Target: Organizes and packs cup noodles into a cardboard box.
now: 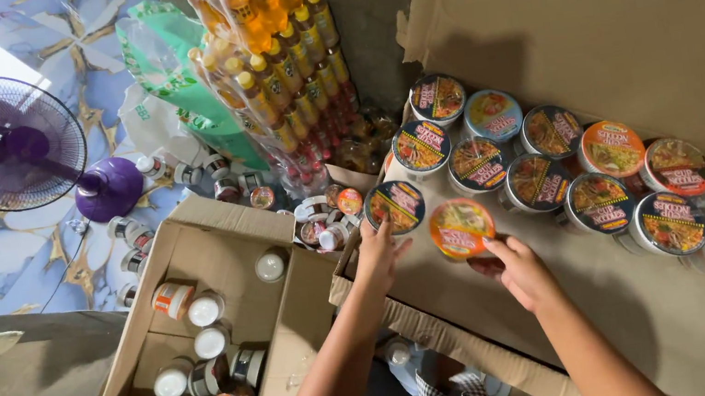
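My right hand (517, 268) grips an orange-lidded noodle cup (460, 228) from below, over a flat sheet of cardboard (628, 296). My left hand (377, 255) rests on a dark-lidded noodle cup (394, 206) just left of it. Behind them stand two rows of several more cups (596, 175) with dark, orange and light-blue lids, running to the right along the cardboard.
An open cardboard box (191, 241) at lower left holds several cups lying on their sides. Shrink-wrapped packs of orange drink bottles (282, 69) lean at top centre. A purple fan (0, 144) stands on the marbled floor at left. Small jars lie behind the box.
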